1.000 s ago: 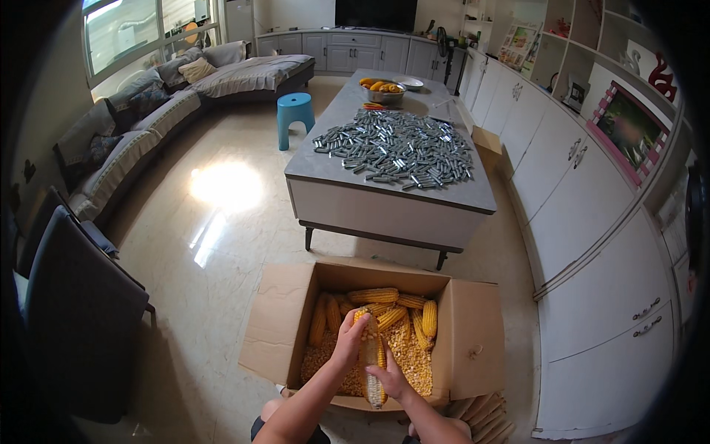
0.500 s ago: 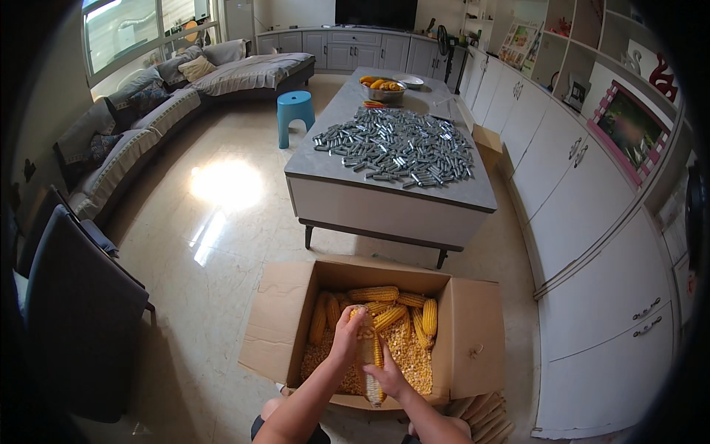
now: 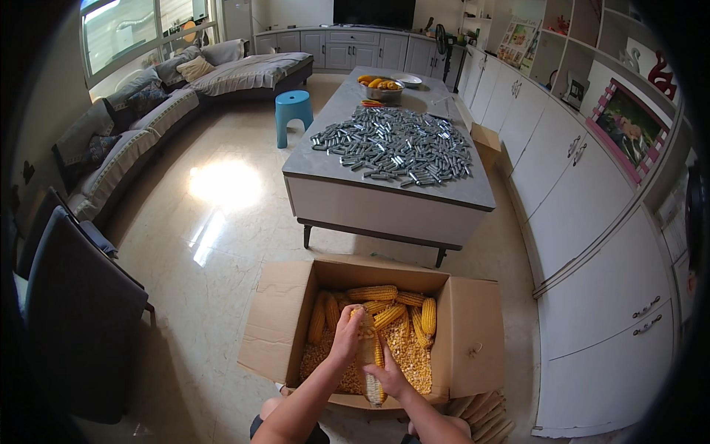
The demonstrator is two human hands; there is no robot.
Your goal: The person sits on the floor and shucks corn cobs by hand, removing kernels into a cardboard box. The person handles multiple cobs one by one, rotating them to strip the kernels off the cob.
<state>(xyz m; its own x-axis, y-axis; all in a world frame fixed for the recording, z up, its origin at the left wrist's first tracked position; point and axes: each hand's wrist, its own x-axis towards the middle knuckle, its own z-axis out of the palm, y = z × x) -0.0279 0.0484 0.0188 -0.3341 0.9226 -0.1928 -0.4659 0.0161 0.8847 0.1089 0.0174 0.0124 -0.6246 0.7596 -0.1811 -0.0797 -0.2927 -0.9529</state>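
1. The left hand (image 3: pixel 346 334) wraps shut around the upper end of a corn cob (image 3: pixel 367 355), steadying it upright over the cardboard box (image 3: pixel 473 348).
2. The right hand (image 3: pixel 387 376) closes on the cob's lower half, thumb pressed against the kernels.
3. The cob hangs above loose kernels (image 3: pixel 407 355), so whatever comes off drops inside.
4. Whole cobs (image 3: pixel 384 307) lie stacked at the far side.

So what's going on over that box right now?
A person holds a corn cob over an open cardboard box, left hand gripping its upper part, right hand at its lower part. The cob looks partly stripped. Loose kernels and whole cobs fill the box.
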